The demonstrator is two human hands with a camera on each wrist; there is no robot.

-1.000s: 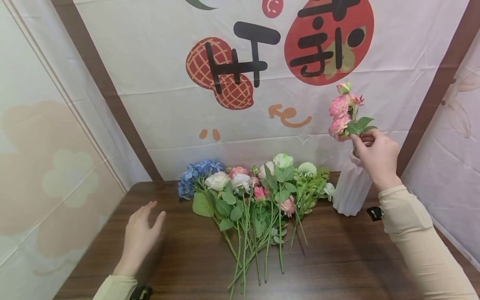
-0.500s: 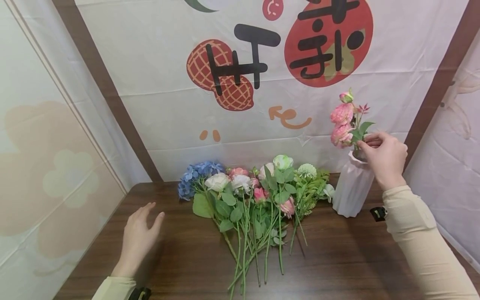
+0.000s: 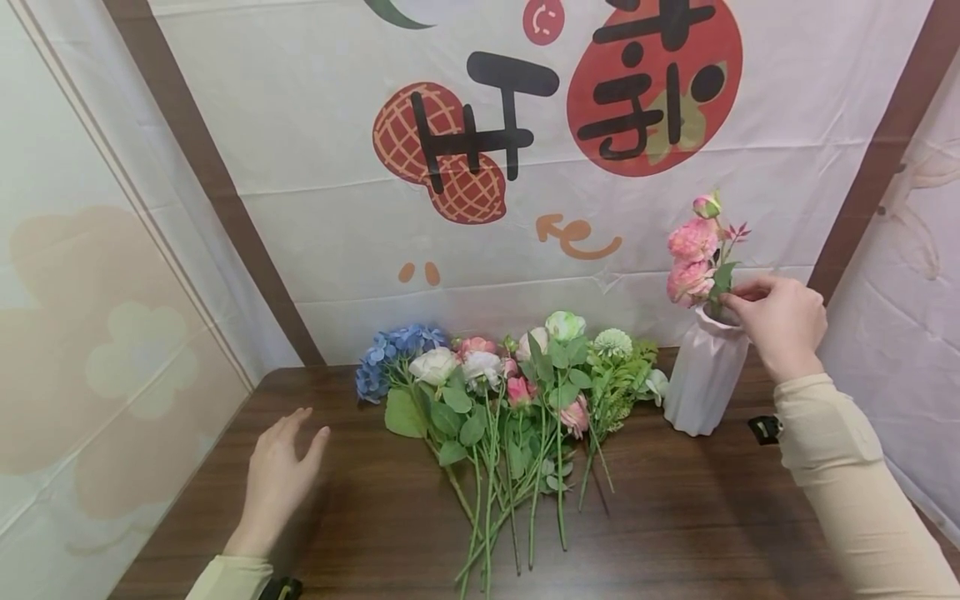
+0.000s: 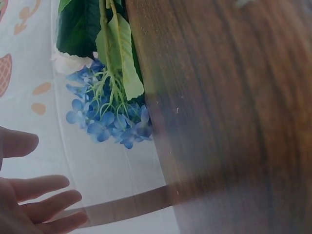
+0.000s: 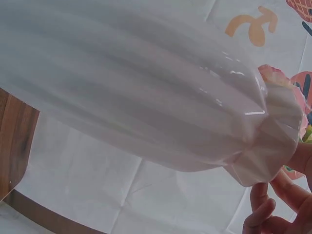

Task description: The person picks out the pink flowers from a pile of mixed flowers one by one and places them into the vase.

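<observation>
At the right of the head view, my right hand [image 3: 787, 323] pinches a pink flower stem [image 3: 696, 260] just above the mouth of a white pleated vase [image 3: 707, 375]. Its lower stem is inside the vase, hidden by the wall. In the right wrist view the vase [image 5: 146, 92] fills most of the picture, and my fingers [image 5: 263, 209] touch or nearly touch its scalloped rim. My left hand [image 3: 276, 482] is over the table's left part, fingers relaxed and holding nothing. Nearest to it lies a blue hydrangea [image 3: 401, 350], also seen in the left wrist view.
Several artificial flowers, among them a white rose [image 3: 435, 365], a green pompom flower [image 3: 613, 342] and a pink flower [image 3: 575, 415], lie in a row on the dark wooden table [image 3: 360, 533]. Their stems point toward the front. A printed cloth [image 3: 337, 233] hangs behind.
My right hand has moved down and slightly right with the pink flower, lowering its stem into the vase. My left hand stays in place.
</observation>
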